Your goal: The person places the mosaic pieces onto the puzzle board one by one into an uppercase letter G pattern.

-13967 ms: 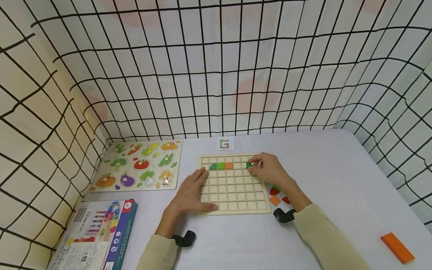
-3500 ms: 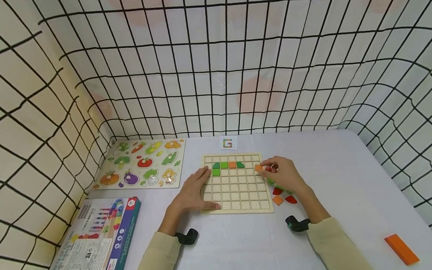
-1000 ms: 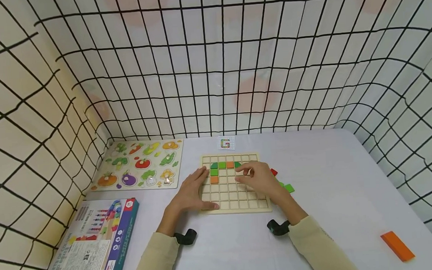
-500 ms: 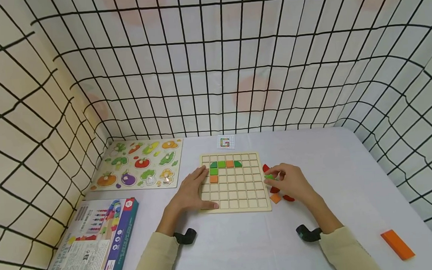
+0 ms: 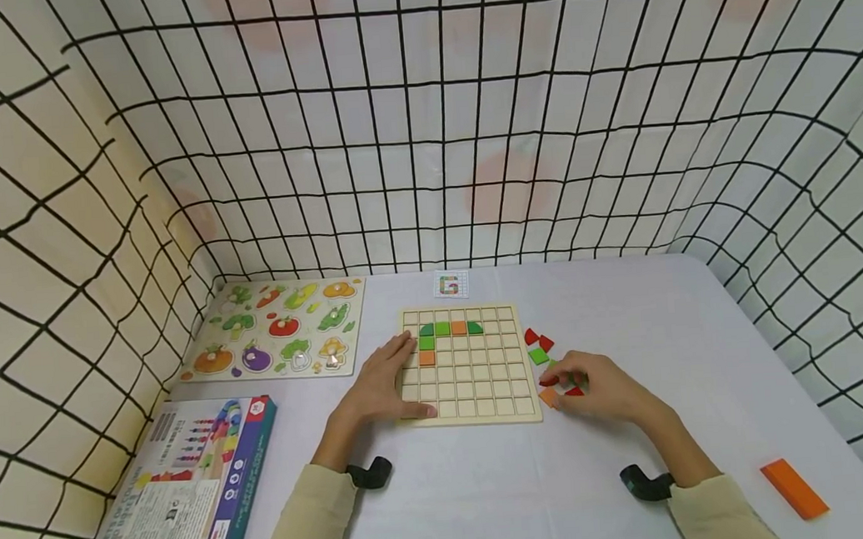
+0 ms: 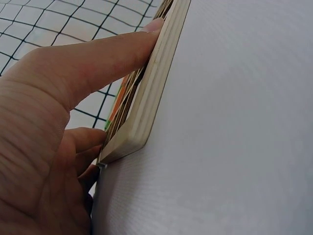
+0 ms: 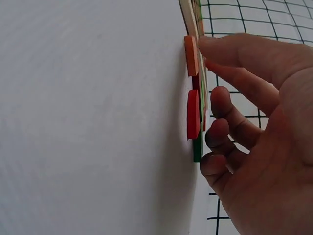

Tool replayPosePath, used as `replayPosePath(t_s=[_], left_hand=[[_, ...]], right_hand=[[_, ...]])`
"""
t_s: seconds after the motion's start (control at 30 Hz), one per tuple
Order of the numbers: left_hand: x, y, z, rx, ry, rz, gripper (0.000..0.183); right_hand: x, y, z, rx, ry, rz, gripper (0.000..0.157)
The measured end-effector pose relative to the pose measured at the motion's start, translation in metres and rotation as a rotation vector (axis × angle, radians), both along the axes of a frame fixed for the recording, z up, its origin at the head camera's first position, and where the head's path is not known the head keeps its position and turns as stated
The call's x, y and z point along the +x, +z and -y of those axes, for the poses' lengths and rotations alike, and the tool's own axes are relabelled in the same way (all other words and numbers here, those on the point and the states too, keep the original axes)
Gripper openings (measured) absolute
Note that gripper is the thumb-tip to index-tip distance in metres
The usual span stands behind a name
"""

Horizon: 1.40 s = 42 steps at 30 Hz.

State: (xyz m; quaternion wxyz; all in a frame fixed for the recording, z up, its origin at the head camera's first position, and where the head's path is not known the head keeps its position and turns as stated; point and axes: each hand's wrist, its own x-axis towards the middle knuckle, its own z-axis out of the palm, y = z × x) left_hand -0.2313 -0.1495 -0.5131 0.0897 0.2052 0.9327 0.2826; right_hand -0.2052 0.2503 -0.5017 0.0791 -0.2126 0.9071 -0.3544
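Note:
A wooden grid board (image 5: 477,383) lies on the white table. In its upper left are a dark green rounded piece (image 5: 426,330), a green square (image 5: 442,328), an orange square (image 5: 459,328) and another dark green rounded piece (image 5: 475,327). Below the first piece sit a green square (image 5: 427,343) and an orange square (image 5: 427,358). My left hand (image 5: 381,386) rests on the board's left side, thumb on its near edge. My right hand (image 5: 597,385) is over loose tiles beside the board. Its thumb touches an orange tile (image 7: 191,56); the other fingers hang loosely bent.
Loose red pieces (image 5: 531,337) and a green tile (image 5: 539,355) lie right of the board. Behind it is a G pattern card (image 5: 451,285). A vegetable puzzle (image 5: 270,331) and a box (image 5: 176,488) lie left, an orange block (image 5: 794,489) right. Black netting surrounds the table.
The right-hand dark green piece, then a green and an orange square, went onto the board. My right hand has since left the board and moved toward the near loose tiles. The left hand stays.

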Motion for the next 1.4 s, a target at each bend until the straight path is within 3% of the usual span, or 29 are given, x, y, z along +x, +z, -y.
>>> replayPosePath(t_s=[0.17, 0.6, 0.87, 1.4], left_hand=[[0.0011, 0.0006, 0.0003, -0.003, 0.003, -0.001, 0.124], [0.0006, -0.0005, -0.0005, 0.008, 0.010, -0.012, 0.124], [0.0015, 0.0004, -0.0006, 0.003, 0.009, -0.008, 0.123], [0.0005, -0.0016, -0.0009, -0.007, 0.014, -0.005, 0.125]], right_hand=[[0.0006, -0.0022, -0.0019, 0.022, 0.043, 0.019, 0.031], [0.0000, -0.0001, -0.0017, 0.100, -0.082, -0.049, 0.023], [-0.0004, -0.0025, -0.0030, 0.103, -0.041, -0.050, 0.027], [-0.0011, -0.0052, -0.0043, 0.105, -0.088, -0.054, 0.020]])
